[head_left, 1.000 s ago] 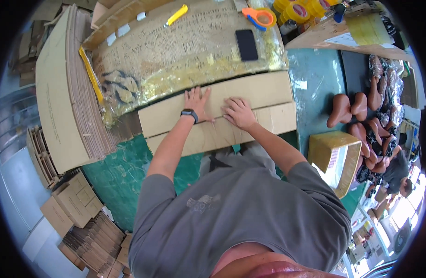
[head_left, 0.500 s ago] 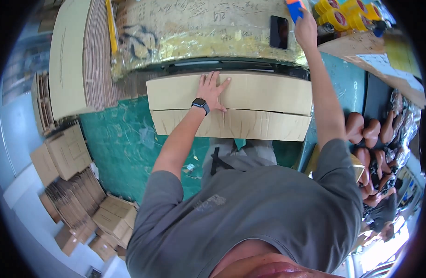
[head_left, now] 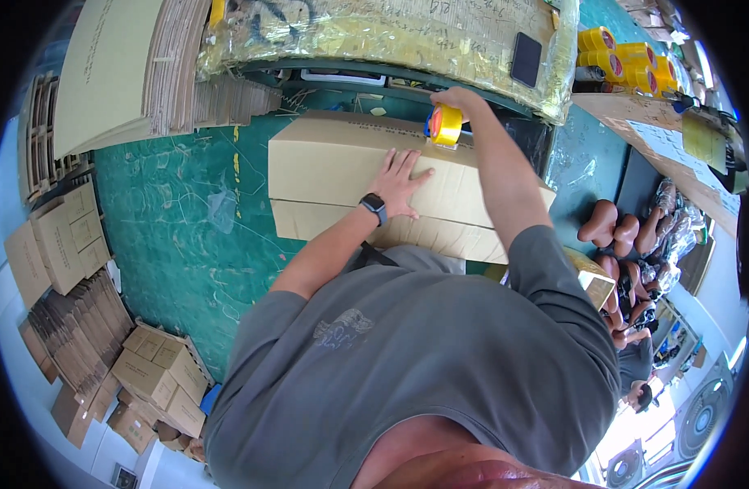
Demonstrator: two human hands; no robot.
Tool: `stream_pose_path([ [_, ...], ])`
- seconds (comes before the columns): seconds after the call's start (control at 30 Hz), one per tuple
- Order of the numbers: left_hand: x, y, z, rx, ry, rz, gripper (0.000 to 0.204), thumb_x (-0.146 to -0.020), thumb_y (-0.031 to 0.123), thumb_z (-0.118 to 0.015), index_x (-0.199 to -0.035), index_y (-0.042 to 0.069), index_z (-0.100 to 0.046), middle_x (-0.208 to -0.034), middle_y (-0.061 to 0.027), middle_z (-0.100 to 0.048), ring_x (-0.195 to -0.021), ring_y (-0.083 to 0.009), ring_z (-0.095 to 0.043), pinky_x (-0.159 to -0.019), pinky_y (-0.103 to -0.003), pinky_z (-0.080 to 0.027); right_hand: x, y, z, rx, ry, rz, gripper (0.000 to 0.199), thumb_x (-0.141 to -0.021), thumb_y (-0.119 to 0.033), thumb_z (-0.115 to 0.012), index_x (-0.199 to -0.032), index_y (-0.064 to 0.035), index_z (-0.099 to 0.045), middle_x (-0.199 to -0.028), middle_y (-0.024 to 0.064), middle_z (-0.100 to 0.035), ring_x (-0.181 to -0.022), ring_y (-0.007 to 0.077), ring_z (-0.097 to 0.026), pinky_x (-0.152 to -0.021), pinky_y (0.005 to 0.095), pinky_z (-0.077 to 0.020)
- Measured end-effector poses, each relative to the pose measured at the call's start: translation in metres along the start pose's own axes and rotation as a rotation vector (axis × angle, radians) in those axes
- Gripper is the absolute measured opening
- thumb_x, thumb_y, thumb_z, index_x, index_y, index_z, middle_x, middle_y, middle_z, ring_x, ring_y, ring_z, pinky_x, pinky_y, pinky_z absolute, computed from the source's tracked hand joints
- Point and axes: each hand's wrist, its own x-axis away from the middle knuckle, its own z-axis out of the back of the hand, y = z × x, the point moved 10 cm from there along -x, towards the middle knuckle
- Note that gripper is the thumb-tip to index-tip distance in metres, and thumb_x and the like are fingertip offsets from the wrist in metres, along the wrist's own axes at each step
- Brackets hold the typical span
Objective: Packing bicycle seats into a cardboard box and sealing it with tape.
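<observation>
A long cardboard box [head_left: 325, 175] lies in front of me, its flaps meeting along a lengthwise seam. My left hand [head_left: 400, 186], below a dark wristwatch [head_left: 374, 208], rests flat on the box with fingers spread. My right hand [head_left: 462, 101] grips a tape dispenser [head_left: 446, 126] loaded with a yellowish roll. The dispenser is at the box's far upper edge, just beyond my left fingertips. Its handle is mostly hidden by my fingers, and I cannot tell whether tape is stuck to the cardboard.
A worktable [head_left: 374, 41] covered in tape stands beyond the box, with a phone [head_left: 527, 59] on it. Flattened cartons [head_left: 114, 73] are stacked at left. Tape rolls [head_left: 627, 61] and brown rounded forms [head_left: 602, 224] are on the right. Another person [head_left: 635, 371] is at far right.
My right hand has come from the table's right side down and left to the box with the dispenser. The box now shows its far side, and my left hand has shifted slightly right.
</observation>
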Motion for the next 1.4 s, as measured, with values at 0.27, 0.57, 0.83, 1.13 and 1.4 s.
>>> stream_pose_path([
  [0.27, -0.023, -0.046, 0.034, -0.072, 0.105, 0.095, 0.15, -0.051, 0.062, -0.105, -0.168, -0.001, -0.035, -0.174, -0.0209, -0.04, -0.165, -0.0386, -0.032, -0.139, -0.06, -0.015, 0.154, -0.079, 0.044, -0.393, 0.037, 0.168, 0.034, -0.1, -0.034, -0.077, -0.115, -0.0044, -0.068, -0.106, 0.0094, -0.081, -0.091, 0.0247, -0.081, -0.09, 0.0421, -0.0694],
  [0.57, -0.088, -0.088, 0.055, -0.112, 0.05, 0.113, 0.149, -0.055, 0.068, -0.101, -0.168, -0.002, -0.035, -0.175, -0.0256, -0.036, -0.167, -0.0416, -0.026, -0.139, -0.061, -0.012, 0.163, 0.055, -0.011, -1.726, -0.369, 0.601, 0.051, -0.111, -0.039, -0.06, -0.145, -0.0016, -0.064, -0.14, 0.0194, -0.075, -0.125, 0.0364, -0.075, -0.108, 0.05, -0.064],
  [0.83, -0.135, -0.098, 0.042, -0.128, -0.007, 0.036, 0.152, -0.06, 0.068, -0.099, -0.174, -0.002, -0.026, -0.18, -0.0272, -0.025, -0.17, -0.0432, -0.018, -0.139, -0.061, -0.009, 0.09, 0.106, -0.066, -2.263, -0.451, 0.785, 0.059, -0.107, -0.042, -0.066, -0.148, 0.0, -0.064, -0.145, 0.0219, -0.073, -0.13, 0.0387, -0.073, -0.113, 0.0531, -0.0607],
  [1.13, -0.163, 0.002, 0.083, 0.289, 0.392, -0.22, 0.125, -0.084, 0.041, -0.092, -0.177, 0.0, -0.019, -0.182, -0.0328, -0.016, -0.17, -0.0497, -0.017, -0.138, -0.058, -0.018, 0.064, 0.114, -0.053, -2.274, -0.945, 0.922, 0.065, -0.108, -0.048, -0.063, -0.149, 0.002, -0.06, -0.143, 0.0242, -0.072, -0.129, 0.0385, -0.073, -0.115, 0.0547, -0.0584],
  [1.4, -0.256, -0.032, 0.103, 0.521, 0.132, -0.128, 0.058, -0.113, 0.035, -0.067, -0.16, 0.003, -0.055, -0.143, -0.0187, -0.074, -0.126, -0.032, -0.072, -0.109, -0.045, -0.056, 0.076, 0.104, -0.053, -2.398, -0.841, 0.708, 0.063, -0.108, -0.048, -0.065, -0.148, 0.0004, -0.061, -0.144, 0.0233, -0.071, -0.125, 0.0378, -0.075, -0.115, 0.055, -0.0585],
])
